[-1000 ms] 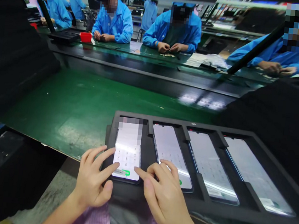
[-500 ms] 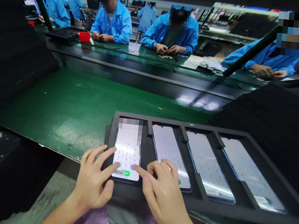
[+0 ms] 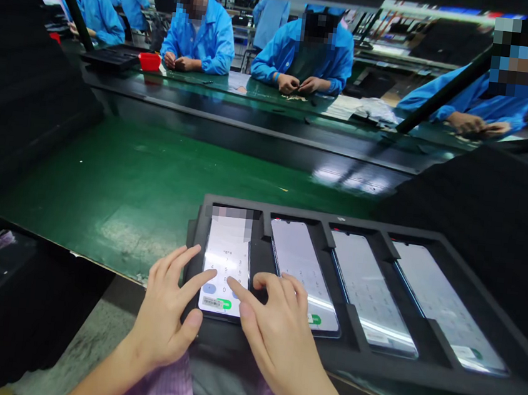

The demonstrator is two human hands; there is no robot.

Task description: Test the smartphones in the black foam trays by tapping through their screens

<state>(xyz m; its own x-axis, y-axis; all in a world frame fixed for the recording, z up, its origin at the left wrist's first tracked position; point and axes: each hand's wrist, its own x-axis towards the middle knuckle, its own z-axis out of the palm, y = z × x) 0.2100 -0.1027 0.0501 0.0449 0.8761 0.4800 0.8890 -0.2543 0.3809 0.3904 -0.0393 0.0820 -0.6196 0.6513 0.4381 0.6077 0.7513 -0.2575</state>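
A smartphone (image 3: 230, 235) lies face up in the leftmost slot of a black foam tray (image 3: 249, 340), its lit screen showing a dial pad and a row of symbols. My left hand (image 3: 164, 316) is spread at its left side, the index fingertip over the left of the keypad. From the right, my right hand (image 3: 283, 325) stretches its index finger to the middle of the keypad, with the other fingers loosely bent over the second smartphone (image 3: 292, 241). Neither hand grips anything. A third phone (image 3: 356, 264) and a fourth phone (image 3: 438, 285) sit in slots farther right, with dial pads.
The tray rests on a green bench (image 3: 129, 171) near its front edge. Black panels (image 3: 476, 194) stand at both sides. Across a raised ledge (image 3: 252, 130), several people in blue jackets work at another bench, where a red box (image 3: 149, 62) stands.
Both index fingers have shifted up from the keypad's bottom row, the right one also leftward to its middle. The symbol row on the screen has grown longer.
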